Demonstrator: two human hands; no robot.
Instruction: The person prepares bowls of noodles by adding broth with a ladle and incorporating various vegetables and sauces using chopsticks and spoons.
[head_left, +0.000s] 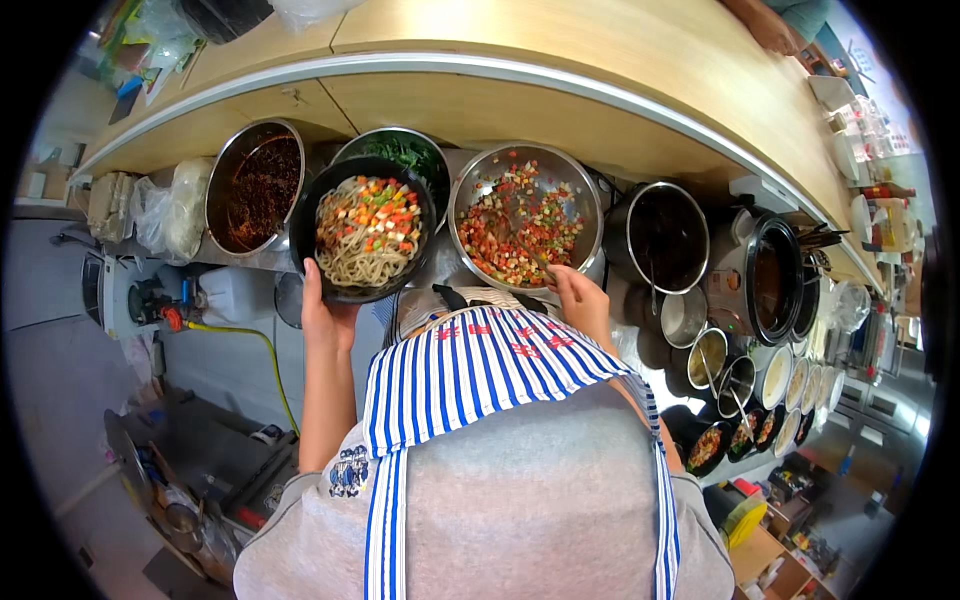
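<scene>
A black bowl (298, 225) of noodles (360, 255) topped with diced mixed vegetables (390, 206) rests in my left hand (326, 307), thumb along its near rim. My right hand (581, 300) grips the handle of a metal spoon (540, 260), whose lower part lies in diced red, white and green vegetables inside a wide steel bowl (589, 161). Behind the black bowl, partly covered by it, stands a steel bowl of chopped leafy greens (409, 154). Left of it is a steel pot of dark red chili sauce (262, 191).
A pot of dark liquid (667, 232) with a ladle and an electric cooker (772, 281) stand to the right. Several filled bowls (705, 448) line the counter's lower right. A wooden shelf edge (450, 64) runs above the pots; another person's arm (765, 22) rests at the upper right.
</scene>
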